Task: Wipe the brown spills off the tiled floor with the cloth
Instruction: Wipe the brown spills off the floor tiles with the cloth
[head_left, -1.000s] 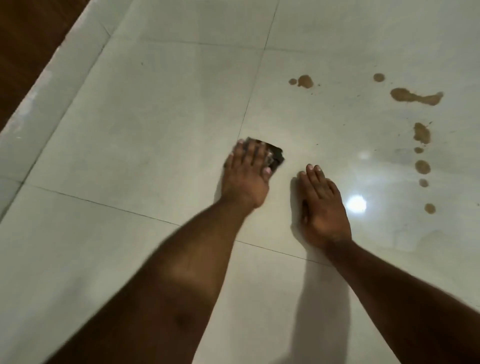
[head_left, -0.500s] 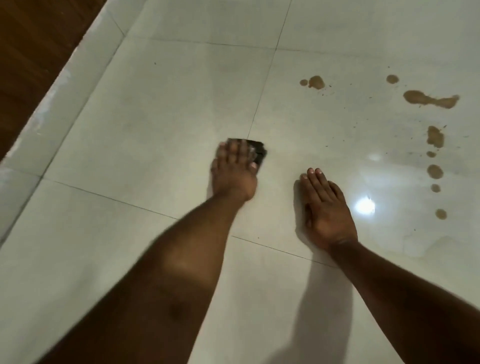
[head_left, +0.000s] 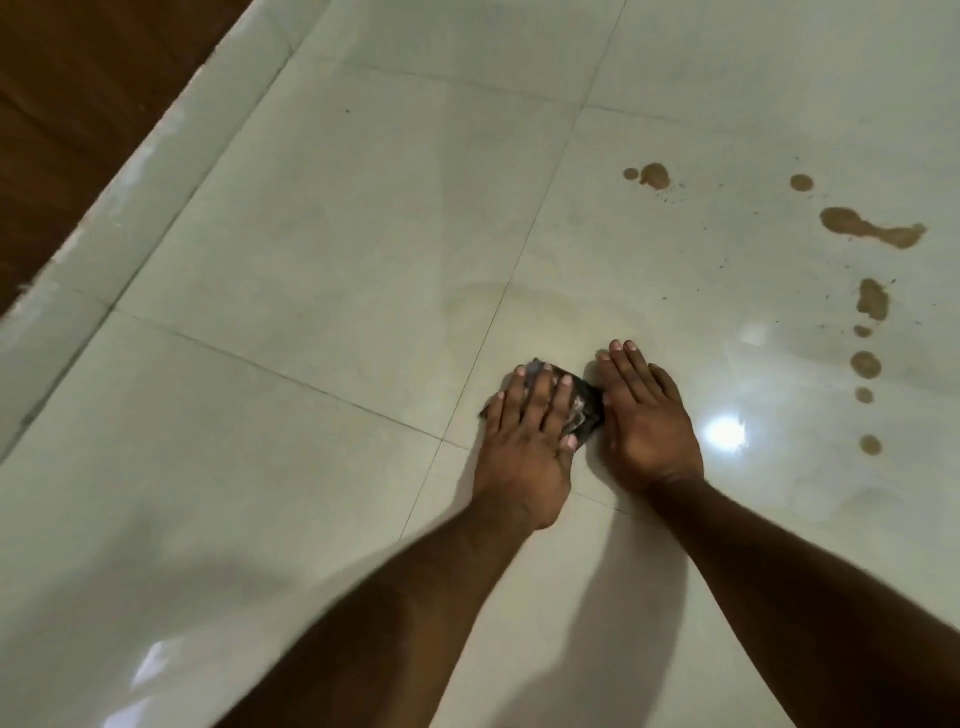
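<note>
left hand (head_left: 527, 431), fingers flat on small dark crumpled cloth (head_left: 586, 410), now slid up beside right hand (head_left: 647, 423), its fingers flat on pale tiled floor (head_left: 311, 234), brown spills (head_left: 867, 228) unchanged

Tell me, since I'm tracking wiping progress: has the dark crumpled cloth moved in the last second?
Yes. The left hand slid the dark crumpled cloth rightward off the grout line, up beside the right hand.

Dim light from the right is glaring as one bright spot on the glossy tiled floor (head_left: 322, 249), the forearms (head_left: 405, 597) are casting soft shadows leftward, and the lower edge is blurring slightly.
</note>
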